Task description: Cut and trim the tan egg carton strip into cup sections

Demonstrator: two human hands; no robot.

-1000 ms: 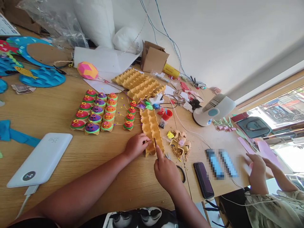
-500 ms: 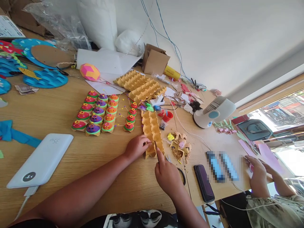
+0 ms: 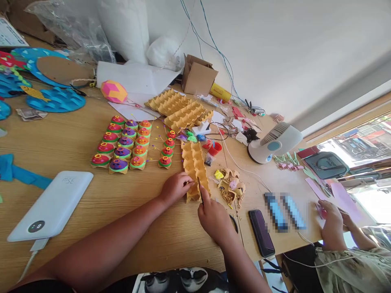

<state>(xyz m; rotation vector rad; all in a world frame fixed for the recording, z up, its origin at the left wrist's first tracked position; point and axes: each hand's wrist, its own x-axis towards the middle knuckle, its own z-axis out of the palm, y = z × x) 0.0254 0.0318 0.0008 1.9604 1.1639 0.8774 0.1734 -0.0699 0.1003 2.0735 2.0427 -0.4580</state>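
Observation:
A yellow egg-carton strip (image 3: 194,162) lies lengthways on the wooden table (image 3: 76,142). My left hand (image 3: 175,188) pinches its near left corner, fingers closed on the cardboard. My right hand (image 3: 214,217) is closed round a thin dark blade or cutter (image 3: 199,190), forefinger laid along it, the tip pressed into the near end of the strip. Left of the strip stand rows of painted carton cups (image 3: 122,147) in red, purple and orange.
A white power bank (image 3: 51,206) sits at the near left, a black phone (image 3: 261,232) at the near right. Carton scraps (image 3: 231,185) lie right of the strip. A small white fan (image 3: 275,142), more carton trays (image 3: 179,108) and a cardboard box (image 3: 198,75) stand behind. Another person's hands (image 3: 331,221) work at the far right.
My right hand has edged the blade slightly forward into the carton's near end. The left hand keeps its hold. The other person's hands shifted a little.

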